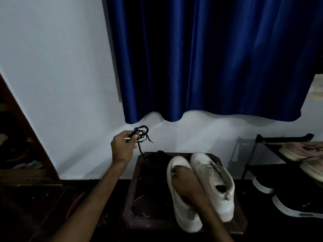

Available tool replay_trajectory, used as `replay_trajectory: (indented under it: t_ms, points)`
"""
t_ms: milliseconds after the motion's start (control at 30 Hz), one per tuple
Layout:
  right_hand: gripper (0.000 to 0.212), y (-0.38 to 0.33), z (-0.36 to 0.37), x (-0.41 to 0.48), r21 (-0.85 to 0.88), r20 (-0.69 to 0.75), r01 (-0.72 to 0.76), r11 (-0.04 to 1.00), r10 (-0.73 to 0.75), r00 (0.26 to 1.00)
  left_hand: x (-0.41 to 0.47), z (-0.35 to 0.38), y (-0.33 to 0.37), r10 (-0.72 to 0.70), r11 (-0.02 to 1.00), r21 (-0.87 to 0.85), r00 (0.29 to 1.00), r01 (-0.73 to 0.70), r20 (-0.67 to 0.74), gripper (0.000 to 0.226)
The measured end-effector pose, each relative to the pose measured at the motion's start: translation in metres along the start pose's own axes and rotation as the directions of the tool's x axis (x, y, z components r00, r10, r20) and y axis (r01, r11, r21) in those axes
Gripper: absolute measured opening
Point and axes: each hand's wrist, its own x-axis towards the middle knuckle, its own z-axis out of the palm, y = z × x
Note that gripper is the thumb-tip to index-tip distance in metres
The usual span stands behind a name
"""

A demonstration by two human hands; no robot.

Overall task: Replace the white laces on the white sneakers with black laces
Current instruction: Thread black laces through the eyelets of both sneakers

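Low in the frame, right of centre, the right hand (185, 182) lies over the laces area of the first sneaker (183, 215). Its grip is closed, with the fingers curled over the shoe's upper and steadying it on the dark wooden counter (148, 194). The second sneaker (215, 186) stands touching it on the right, toe pointing away. Its eyelets look mostly bare, though a pale strand near the tongue may be a lace end; I cannot tell.

Left of centre and higher, the left hand (122, 147) is raised clear of the counter. Its grip pinches a loosely looped black lace (142, 135) between thumb and fingertips, and one tail hangs down towards the counter's far edge. A dark bundle (160, 153) sits on that edge, possibly the other black lace.

The step in hand appears to be starting the black lacing on the held shoe. The next move likely calls for shaking the loops free, finding a tip, and bringing it down to the lowest eyelets near the toe.

Both sneakers are plain white and low-cut with thick soles. A blue curtain (209, 58) hangs behind.
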Motion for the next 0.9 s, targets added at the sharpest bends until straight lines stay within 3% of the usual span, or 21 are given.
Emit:
replay_trajectory:
  t_ms: [167,267,367,500,567,667,733,800,900]
  points:
    - [0.02,-0.036,0.019,-0.007,0.164,0.049,-0.077,0.983,0.069,0.996,-0.007,-0.005,0.024,0.021,0.995,-0.097,0.999,-0.018,0.037,0.008]
    - [0.041,-0.053,0.035,-0.011,0.262,0.118,-0.064,0.963,0.034,0.992,-0.02,-0.005,0.027,0.025,0.995,-0.097,0.994,-0.015,0.109,0.009]
    - [0.049,-0.054,0.032,-0.015,0.393,0.038,-0.029,0.919,0.015,0.999,-0.031,-0.005,0.027,0.022,0.997,-0.079,0.983,-0.008,0.184,0.01]
    - [0.042,-0.035,-0.008,-0.012,0.682,-0.192,0.019,0.731,0.154,0.969,-0.037,-0.008,0.034,0.015,0.988,-0.153,0.973,0.021,0.23,0.011]
    - [0.044,-0.026,-0.028,-0.008,0.785,-0.124,0.022,0.619,0.123,0.985,-0.037,-0.007,0.045,0.041,0.978,-0.207,0.961,0.017,0.272,0.016]
    - [0.035,-0.03,-0.048,-0.005,0.933,0.085,-0.045,0.357,-0.097,0.992,-0.04,0.003,0.064,0.113,0.971,-0.237,0.921,-0.023,0.373,0.02]
    - [0.032,-0.034,-0.059,-0.005,0.974,0.033,-0.005,0.227,-0.12,0.992,-0.043,0.009,0.072,0.149,0.969,-0.241,0.89,-0.046,0.43,0.023]
    - [0.026,-0.031,-0.068,-0.002,0.979,-0.048,0.048,0.199,-0.004,0.999,-0.042,0.013,0.076,0.153,0.969,-0.243,0.885,-0.046,0.44,0.029]
    - [0.02,-0.012,-0.081,0.001,0.947,-0.113,0.077,0.313,0.097,0.989,-0.038,0.012,0.071,0.131,0.976,-0.215,0.9,-0.043,0.415,0.034]
